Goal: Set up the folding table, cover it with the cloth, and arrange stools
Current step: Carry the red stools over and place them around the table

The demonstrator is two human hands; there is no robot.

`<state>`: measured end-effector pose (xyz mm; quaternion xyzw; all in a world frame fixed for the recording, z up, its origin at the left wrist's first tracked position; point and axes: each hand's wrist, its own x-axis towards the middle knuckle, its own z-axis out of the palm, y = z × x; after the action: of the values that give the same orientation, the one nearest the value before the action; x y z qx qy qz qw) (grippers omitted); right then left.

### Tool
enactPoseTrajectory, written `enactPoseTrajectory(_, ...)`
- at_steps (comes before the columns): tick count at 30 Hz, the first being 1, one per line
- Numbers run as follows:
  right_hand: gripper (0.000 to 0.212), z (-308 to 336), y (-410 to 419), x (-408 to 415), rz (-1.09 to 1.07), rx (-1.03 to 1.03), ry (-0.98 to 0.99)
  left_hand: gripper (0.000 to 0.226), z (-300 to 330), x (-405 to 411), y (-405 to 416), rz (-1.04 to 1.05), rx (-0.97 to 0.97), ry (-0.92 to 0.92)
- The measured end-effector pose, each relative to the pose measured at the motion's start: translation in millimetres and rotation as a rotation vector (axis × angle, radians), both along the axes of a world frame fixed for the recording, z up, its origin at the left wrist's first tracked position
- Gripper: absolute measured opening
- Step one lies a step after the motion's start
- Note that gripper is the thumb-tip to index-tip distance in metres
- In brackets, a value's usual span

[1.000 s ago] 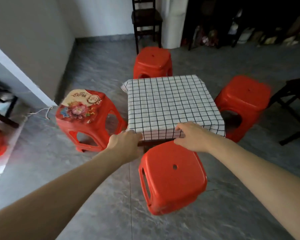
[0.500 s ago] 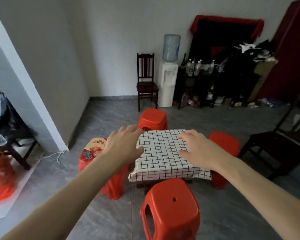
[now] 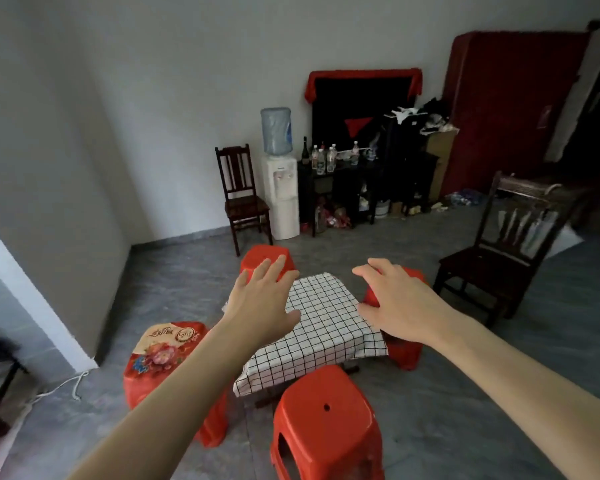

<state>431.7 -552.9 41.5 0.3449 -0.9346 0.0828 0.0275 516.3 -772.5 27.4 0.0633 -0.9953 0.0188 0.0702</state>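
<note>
Checked cloth (image 3: 323, 323) overhangs table edges | red stools (image 3: 326, 407) ring it – both hands (image 3: 264, 303) spread, holding nothing

A lived-in home room: grey tiled floor (image 3: 465, 393), far wooden chair (image 3: 241, 199), water dispenser (image 3: 280, 192), bottle-cluttered dark sideboard (image 3: 347, 181), plastic stools (image 3: 326, 424).

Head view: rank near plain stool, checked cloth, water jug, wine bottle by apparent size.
1. Checked cloth and near plain stool: alike; the stool is closest to the camera, so unranked.
2. Water jug.
3. Wine bottle, smallest.
</note>
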Motion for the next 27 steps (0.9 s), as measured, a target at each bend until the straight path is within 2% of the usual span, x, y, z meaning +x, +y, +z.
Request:
enactPoseTrajectory(17, 0.072, 5.3, 207.3, -115.5, -0.129, -0.003, 0.005, 0.073, 15.4, -148.4, 205.4, -0.127, 0.028, 0.000)
enactPoseTrajectory(27, 0.076, -3.6, 325.1, -188.1, -0.193, -0.040, -0.033, 0.075, -12.2, -234.1, 309.4, -0.161, 0.038, -0.054)
